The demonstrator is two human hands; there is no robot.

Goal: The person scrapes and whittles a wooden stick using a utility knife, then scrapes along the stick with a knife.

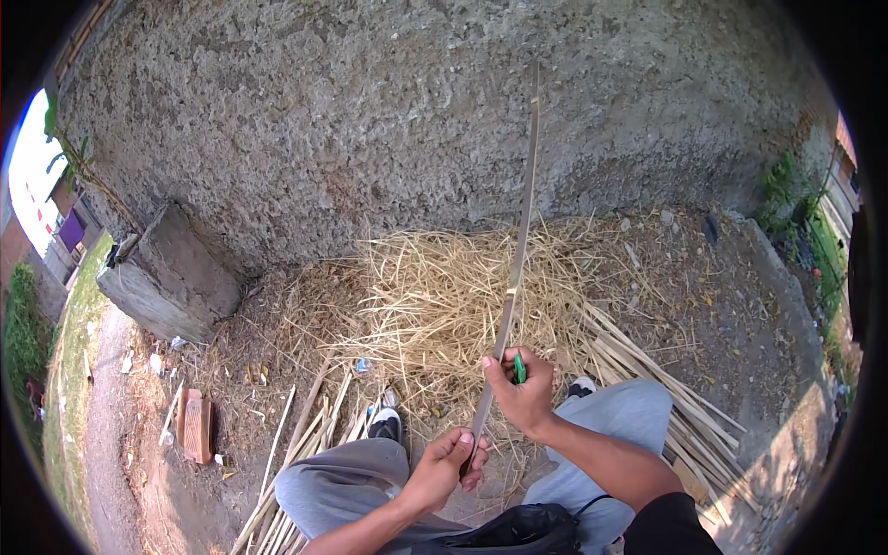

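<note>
A long, thin bamboo strip (524,222) rises from between my knees and points up toward the wall, bowing slightly. My left hand (444,474) is closed around its lower end. Higher on the strip, my right hand (525,396) is closed with the thumb against it. A small green-handled tool (520,369) pokes out of the right fist; its working end is hidden by the fingers. Beyond my hands lies a heap of pale shavings (444,301).
Cut bamboo strips (680,402) lie by my right leg, and more strips (296,472) by my left. A rough wall (370,120) rises ahead. At left are a concrete block (171,277) and a reddish brick (194,427). A black bag (518,532) rests at my lap.
</note>
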